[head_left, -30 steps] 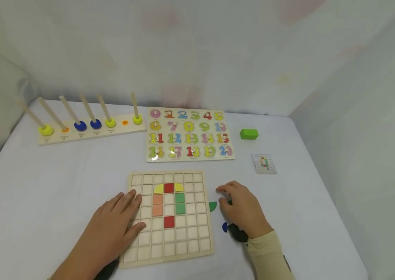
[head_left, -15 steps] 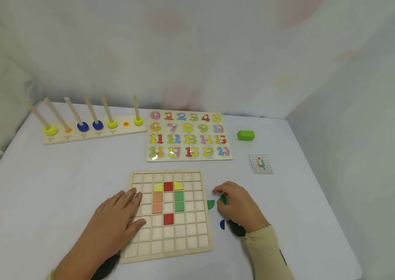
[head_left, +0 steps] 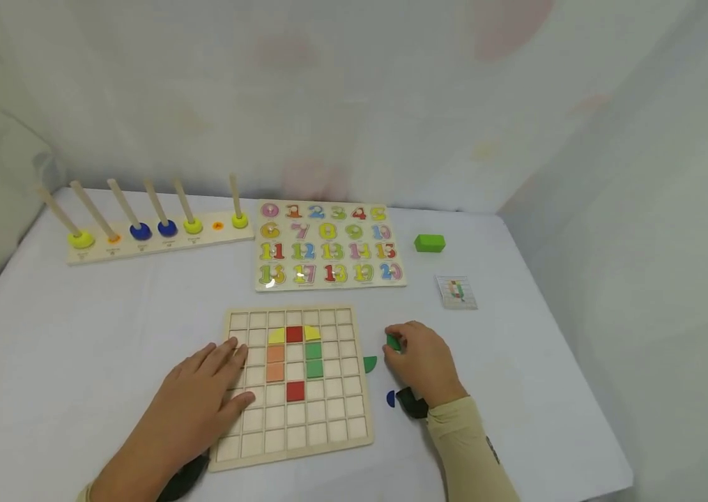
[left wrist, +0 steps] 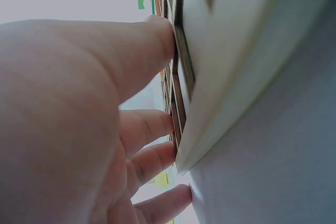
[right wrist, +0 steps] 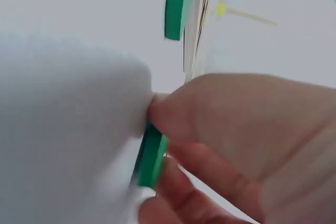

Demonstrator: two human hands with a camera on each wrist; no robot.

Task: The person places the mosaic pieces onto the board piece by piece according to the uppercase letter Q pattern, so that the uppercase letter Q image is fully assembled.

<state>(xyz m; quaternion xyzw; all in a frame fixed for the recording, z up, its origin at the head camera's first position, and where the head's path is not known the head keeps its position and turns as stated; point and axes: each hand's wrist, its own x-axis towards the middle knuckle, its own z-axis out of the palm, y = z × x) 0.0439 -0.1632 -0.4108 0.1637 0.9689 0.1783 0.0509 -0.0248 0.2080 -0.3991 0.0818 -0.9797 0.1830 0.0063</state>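
A wooden grid board (head_left: 291,457) lies on the table. My left hand (head_left: 197,397) rests on its left edge, fingers spread; in the left wrist view the thumb (left wrist: 142,51) touches the grid. Set in the board are two red squares (head_left: 295,391), two yellow rounded pieces (head_left: 276,336), two orange squares (head_left: 275,353) and two green squares (head_left: 314,368). To the right, my right hand (head_left: 423,362) pinches a green piece (right wrist: 152,156) at the table surface, partly hidden by the fingers. Another green quarter-circle (head_left: 370,364) lies beside the board, with a small blue half-circle (head_left: 391,399) below it.
A number puzzle (head_left: 331,245) with knobbed digits lies behind the board. At the back left stands a peg stacker (head_left: 159,240) with yellow and blue beads. A green block (head_left: 430,243) and a small pattern card (head_left: 456,292) lie at the right.
My right fingers have closed on the green piece, which was partly under the hand before. The left hand stays on the board. The whole view has shifted slightly.
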